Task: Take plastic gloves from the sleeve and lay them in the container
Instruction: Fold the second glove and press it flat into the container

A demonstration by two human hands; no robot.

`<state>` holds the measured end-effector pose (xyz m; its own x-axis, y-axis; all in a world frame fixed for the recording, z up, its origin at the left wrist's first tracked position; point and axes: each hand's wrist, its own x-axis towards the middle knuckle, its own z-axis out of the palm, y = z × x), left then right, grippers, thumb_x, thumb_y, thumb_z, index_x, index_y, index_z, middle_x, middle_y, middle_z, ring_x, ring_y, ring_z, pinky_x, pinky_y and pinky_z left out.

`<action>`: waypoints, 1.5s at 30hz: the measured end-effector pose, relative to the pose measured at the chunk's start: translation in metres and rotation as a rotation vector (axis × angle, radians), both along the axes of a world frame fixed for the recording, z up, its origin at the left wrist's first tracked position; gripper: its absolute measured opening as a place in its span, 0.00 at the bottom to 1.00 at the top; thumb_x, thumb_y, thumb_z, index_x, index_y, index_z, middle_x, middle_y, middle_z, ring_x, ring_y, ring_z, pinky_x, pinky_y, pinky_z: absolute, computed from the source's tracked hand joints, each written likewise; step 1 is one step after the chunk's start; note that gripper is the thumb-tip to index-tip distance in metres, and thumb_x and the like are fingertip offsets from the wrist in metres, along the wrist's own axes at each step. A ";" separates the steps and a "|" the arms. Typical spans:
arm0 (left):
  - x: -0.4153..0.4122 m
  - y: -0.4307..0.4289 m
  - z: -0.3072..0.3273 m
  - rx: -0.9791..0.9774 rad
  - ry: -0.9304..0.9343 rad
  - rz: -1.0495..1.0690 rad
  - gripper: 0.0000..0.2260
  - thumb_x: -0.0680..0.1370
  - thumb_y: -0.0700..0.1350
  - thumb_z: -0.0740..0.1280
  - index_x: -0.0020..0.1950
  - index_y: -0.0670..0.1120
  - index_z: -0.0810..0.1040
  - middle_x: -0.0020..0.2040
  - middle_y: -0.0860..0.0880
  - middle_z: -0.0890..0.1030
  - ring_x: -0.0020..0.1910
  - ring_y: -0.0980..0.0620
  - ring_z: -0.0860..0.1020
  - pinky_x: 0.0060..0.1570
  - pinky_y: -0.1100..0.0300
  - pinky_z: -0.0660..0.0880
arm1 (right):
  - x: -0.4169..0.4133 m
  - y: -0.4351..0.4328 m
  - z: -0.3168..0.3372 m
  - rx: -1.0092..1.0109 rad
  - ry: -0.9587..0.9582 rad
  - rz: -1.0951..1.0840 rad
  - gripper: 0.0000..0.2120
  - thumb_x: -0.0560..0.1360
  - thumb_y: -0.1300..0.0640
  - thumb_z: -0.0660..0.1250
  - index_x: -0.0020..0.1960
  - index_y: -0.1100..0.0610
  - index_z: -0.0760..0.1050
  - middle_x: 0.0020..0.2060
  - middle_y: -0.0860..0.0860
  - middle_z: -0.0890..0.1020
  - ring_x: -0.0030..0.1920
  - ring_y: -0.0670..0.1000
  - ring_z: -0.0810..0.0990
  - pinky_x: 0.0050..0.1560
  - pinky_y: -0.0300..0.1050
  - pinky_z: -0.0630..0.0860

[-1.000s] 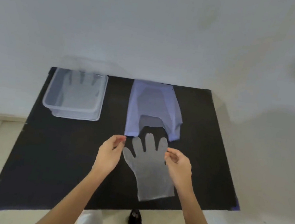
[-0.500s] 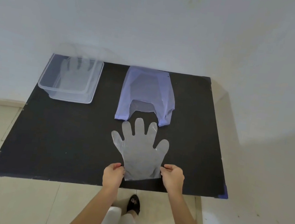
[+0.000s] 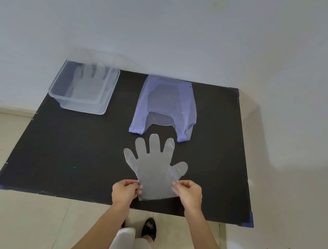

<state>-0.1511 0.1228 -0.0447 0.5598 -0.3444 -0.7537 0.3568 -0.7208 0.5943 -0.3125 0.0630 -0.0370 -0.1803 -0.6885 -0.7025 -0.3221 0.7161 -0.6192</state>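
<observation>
The glove point(image 3: 154, 171) had slid clear of the sleeve point(image 3: 166, 104); left hand point(image 3: 124, 190) and right hand point(image 3: 189, 193) pinched its cuff corners at lower centre, keeping it flat for carrying to the container point(image 3: 59, 95), upper left

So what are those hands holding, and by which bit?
Both hands, left and right, pinch the clear plastic glove by the two side edges of its cuff end.

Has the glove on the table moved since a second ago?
Yes. The glove has been pulled toward the table's near edge, away from the purple sleeve; its fingertips now lie clear of the sleeve's opening.
</observation>
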 end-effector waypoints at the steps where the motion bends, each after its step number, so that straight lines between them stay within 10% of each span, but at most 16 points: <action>1: 0.001 0.001 0.002 -0.003 -0.002 0.010 0.04 0.75 0.35 0.68 0.48 0.40 0.79 0.40 0.43 0.83 0.37 0.48 0.81 0.44 0.56 0.79 | 0.000 -0.001 0.002 -0.001 -0.007 0.003 0.05 0.69 0.62 0.74 0.42 0.56 0.79 0.40 0.53 0.84 0.44 0.52 0.83 0.47 0.45 0.79; 22: 0.043 -0.002 0.052 -0.149 0.300 0.027 0.09 0.75 0.32 0.66 0.54 0.38 0.81 0.52 0.39 0.81 0.42 0.44 0.83 0.43 0.54 0.82 | 0.027 -0.035 0.072 -0.090 -0.049 0.369 0.24 0.69 0.67 0.71 0.64 0.54 0.75 0.60 0.51 0.79 0.60 0.52 0.78 0.64 0.53 0.74; 45: 0.270 -0.068 0.139 -0.444 0.366 -0.196 0.20 0.73 0.27 0.67 0.64 0.39 0.76 0.61 0.41 0.78 0.44 0.44 0.85 0.40 0.58 0.83 | 0.204 -0.095 0.138 -0.285 -0.193 0.306 0.18 0.70 0.68 0.72 0.58 0.57 0.79 0.54 0.53 0.79 0.46 0.50 0.83 0.44 0.39 0.81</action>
<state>0.1189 0.0547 0.0946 0.1860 -0.7408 -0.6455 0.4802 -0.5046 0.7175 -0.1087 -0.0316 0.1012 0.1771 -0.8604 -0.4778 -0.3514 0.3982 -0.8473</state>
